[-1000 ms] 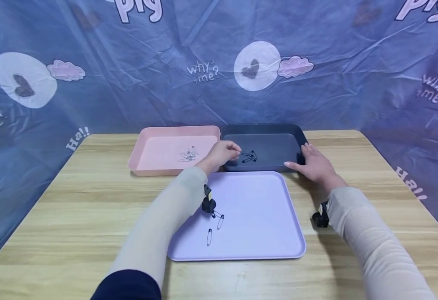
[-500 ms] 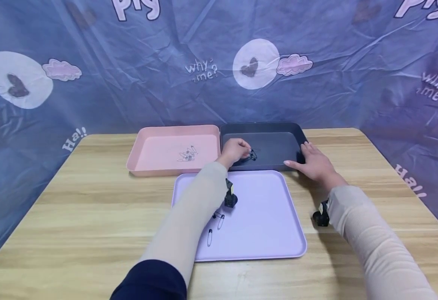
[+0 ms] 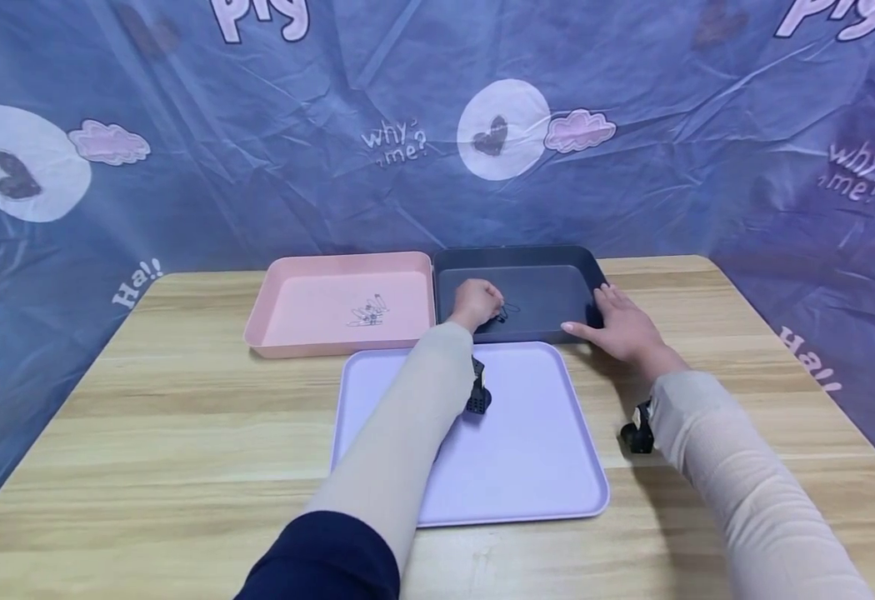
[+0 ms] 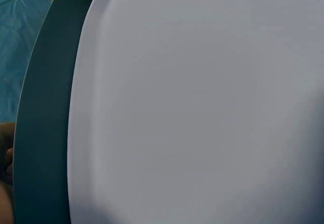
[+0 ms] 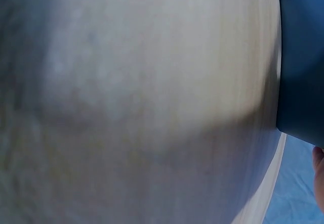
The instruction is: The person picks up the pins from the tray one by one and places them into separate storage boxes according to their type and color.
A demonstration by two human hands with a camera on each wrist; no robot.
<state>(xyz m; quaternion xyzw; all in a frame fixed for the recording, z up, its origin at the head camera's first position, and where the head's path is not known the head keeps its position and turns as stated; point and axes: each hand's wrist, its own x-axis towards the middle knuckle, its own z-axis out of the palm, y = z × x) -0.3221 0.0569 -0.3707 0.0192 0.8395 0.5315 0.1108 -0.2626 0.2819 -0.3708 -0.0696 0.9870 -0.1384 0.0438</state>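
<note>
My left hand (image 3: 477,303) reaches into the left front part of a dark tray (image 3: 550,287), fingers curled and fingertips together at some black safety pins (image 3: 507,312). A pin sticks out beside the fingertips; the rest of the grip is hidden by the hand. In the left wrist view, part of that hand (image 4: 6,173) shows at the left edge, beyond the dark tray's wall (image 4: 43,102). My right hand (image 3: 621,327) rests on the dark tray's right rim, fingers straight and thumb spread along the front edge. At the right wrist view's edge, a finger (image 5: 319,176) shows beside the tray.
A pink tray (image 3: 280,308) holding several silvery safety pins (image 3: 368,312) adjoins the dark one on the left. In front lies a lavender tray (image 3: 527,467), partly covered by the left sleeve (image 3: 400,425). A patterned blue cloth (image 3: 295,167) hangs behind the wooden table (image 3: 145,433).
My left hand has moved right over the black safety pins, covering part of them. The left sleeve now hides the pins on the lavender tray. My right hand keeps its place on the rim.
</note>
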